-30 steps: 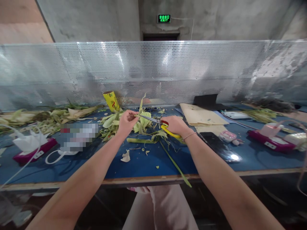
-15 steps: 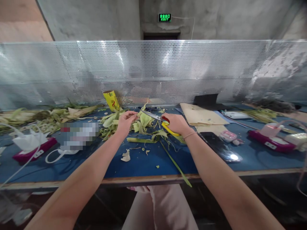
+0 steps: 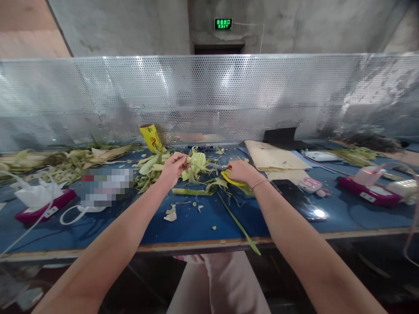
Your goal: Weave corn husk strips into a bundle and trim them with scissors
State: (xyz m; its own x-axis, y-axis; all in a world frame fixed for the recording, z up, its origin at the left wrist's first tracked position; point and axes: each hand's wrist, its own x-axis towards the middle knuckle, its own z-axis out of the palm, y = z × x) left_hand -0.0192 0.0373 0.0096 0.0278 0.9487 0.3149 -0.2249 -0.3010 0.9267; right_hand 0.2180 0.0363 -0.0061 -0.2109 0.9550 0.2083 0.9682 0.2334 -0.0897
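Observation:
In the head view my left hand [image 3: 174,169] pinches a pale green corn husk bunch [image 3: 197,161] at its left end, thumb and fingers closed. My right hand [image 3: 242,171] is wrapped round scissors with yellow handles [image 3: 233,179]. Their grey blades point left, toward the husk bunch; the tips are hard to make out among the leaves. Under and beside my left hand lies a heap of husk pieces [image 3: 149,168]. A green stalk piece [image 3: 191,192] and a long narrow leaf strip [image 3: 240,226] lie in front on the blue table [image 3: 196,229].
A yellow tube [image 3: 151,138] stands tilted by the perforated metal screen [image 3: 209,96]. More husks [image 3: 75,161] lie to the left. On the right are brown paper [image 3: 275,157], a dark phone [image 3: 296,198] and a magenta power strip [image 3: 369,194]; another power strip [image 3: 46,207] is at left.
My right hand has drawn the scissors slightly right and lower, and the blades have turned from pointing up-left to nearly level. The husk bunch in my left hand has turned and looks more spread.

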